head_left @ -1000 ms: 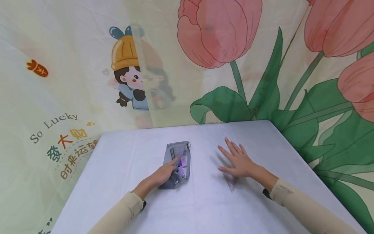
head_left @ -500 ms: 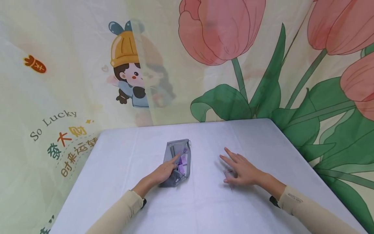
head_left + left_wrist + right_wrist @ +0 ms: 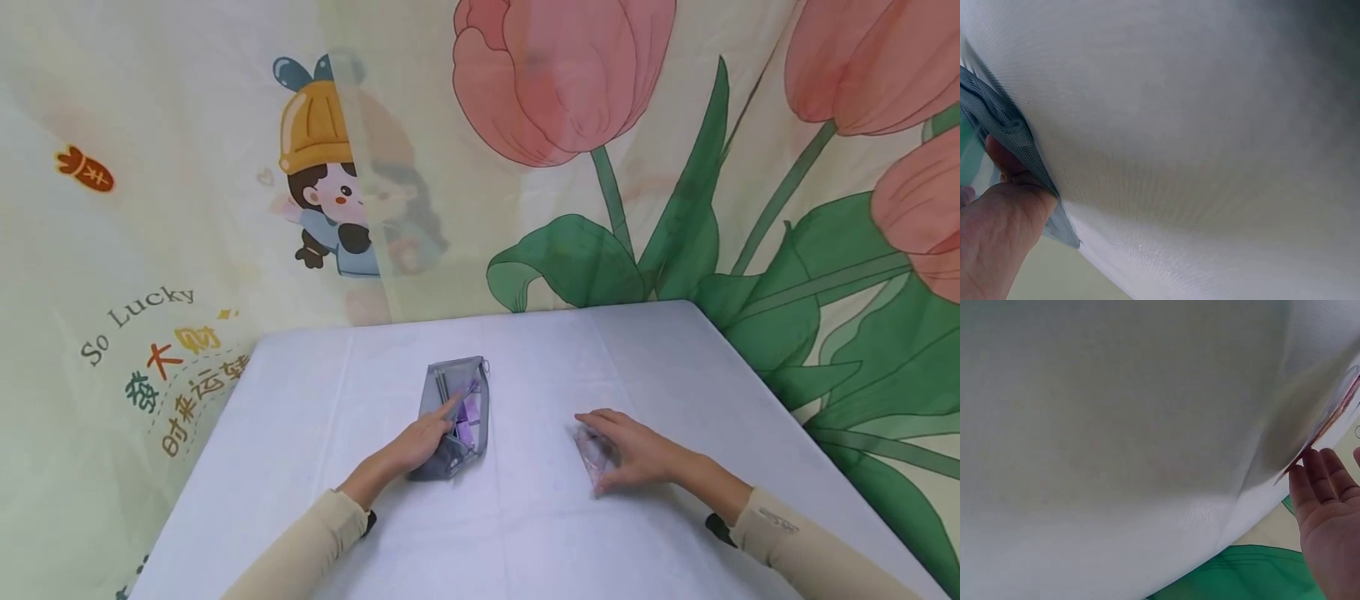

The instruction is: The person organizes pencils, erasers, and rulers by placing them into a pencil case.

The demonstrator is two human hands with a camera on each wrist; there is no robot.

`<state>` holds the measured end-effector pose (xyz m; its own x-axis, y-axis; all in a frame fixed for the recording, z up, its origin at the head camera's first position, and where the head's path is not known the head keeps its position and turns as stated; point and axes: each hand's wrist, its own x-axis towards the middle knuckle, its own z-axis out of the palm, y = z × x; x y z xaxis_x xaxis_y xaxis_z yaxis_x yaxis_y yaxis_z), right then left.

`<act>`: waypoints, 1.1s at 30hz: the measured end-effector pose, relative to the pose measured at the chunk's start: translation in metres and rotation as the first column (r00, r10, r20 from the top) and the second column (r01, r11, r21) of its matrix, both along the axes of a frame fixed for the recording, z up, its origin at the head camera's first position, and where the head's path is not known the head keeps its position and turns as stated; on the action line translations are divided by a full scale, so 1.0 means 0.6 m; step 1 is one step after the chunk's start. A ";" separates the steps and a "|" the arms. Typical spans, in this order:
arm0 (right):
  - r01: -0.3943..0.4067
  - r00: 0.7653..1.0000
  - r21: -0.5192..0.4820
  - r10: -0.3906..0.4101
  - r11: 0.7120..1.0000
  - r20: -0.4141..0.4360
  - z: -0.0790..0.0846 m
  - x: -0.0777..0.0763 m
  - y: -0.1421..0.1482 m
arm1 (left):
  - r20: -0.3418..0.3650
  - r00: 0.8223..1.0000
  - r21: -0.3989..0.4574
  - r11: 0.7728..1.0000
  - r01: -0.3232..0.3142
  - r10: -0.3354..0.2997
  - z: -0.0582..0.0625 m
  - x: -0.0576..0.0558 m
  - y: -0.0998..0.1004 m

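Observation:
A grey mesh pencil case (image 3: pixel 448 375) lies on the white table, with purple items (image 3: pixel 467 433) and thin sticks showing through it. My left hand (image 3: pixel 416 446) grips its near left side, index finger stretched along the top. In the left wrist view the thumb goes in under the mesh fabric (image 3: pixel 1004 119). To the right, a clear triangular set square (image 3: pixel 589 450) is held between the thumb and fingers of my right hand (image 3: pixel 641 454). Fingertips touch its reddish edge (image 3: pixel 1329 422) in the right wrist view; the thumb is mostly out of that frame.
The white cloth-covered table (image 3: pixel 525 533) ends at a printed curtain (image 3: pixel 420 100) with tulips and a cartoon figure. A small ring (image 3: pixel 486 365) sits at the far right corner of the pencil case.
My right hand came down and nearer, from spread fingers above the set square to thumb and fingers at its edges. The left hand stays at the pencil case.

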<state>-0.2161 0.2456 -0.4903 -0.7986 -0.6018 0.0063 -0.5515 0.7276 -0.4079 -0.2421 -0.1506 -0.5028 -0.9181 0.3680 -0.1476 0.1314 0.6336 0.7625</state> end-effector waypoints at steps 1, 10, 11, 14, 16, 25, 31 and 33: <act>-0.002 1.000 0.001 0.002 1.000 0.000 -0.001 0.000 0.000 | 0.002 1.000 0.000 1.000 0.002 -0.002 -0.001 0.002 0.000; 0.028 0.998 -0.002 -0.027 1.000 0.064 -0.012 -0.013 -0.005 | -0.013 1.000 0.005 1.000 -0.008 0.008 -0.003 0.006 0.000; 0.037 0.996 -0.009 -0.036 0.999 0.081 -0.011 -0.014 -0.008 | -0.014 1.000 0.004 1.000 -0.008 0.008 -0.003 0.005 -0.001; 0.058 0.990 -0.015 -0.055 0.998 0.131 -0.007 -0.017 -0.016 | -0.014 1.000 0.008 1.000 -0.001 0.001 -0.003 0.004 -0.002; 0.051 0.985 -0.022 -0.047 0.998 0.167 -0.004 -0.019 -0.019 | -0.012 1.000 0.010 1.000 0.003 -0.003 -0.003 0.003 -0.002; 0.057 0.979 -0.021 -0.052 0.998 0.199 -0.002 -0.029 -0.021 | 0.002 1.000 0.016 1.000 0.002 -0.002 0.001 0.002 0.001; 0.058 0.980 -0.024 -0.052 0.998 0.191 -0.007 -0.032 -0.021 | 0.005 1.000 0.025 1.000 0.007 -0.007 0.001 0.002 0.001; 0.061 0.981 -0.018 -0.057 0.998 0.186 -0.009 -0.032 -0.021 | 0.004 1.000 0.025 1.000 0.013 -0.013 0.000 0.002 0.001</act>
<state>-0.2355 0.2331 -0.4954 -0.8213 -0.5551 -0.1318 -0.4210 0.7455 -0.5166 -0.2409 -0.1501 -0.5027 -0.9124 0.3838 -0.1423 0.1361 0.6123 0.7788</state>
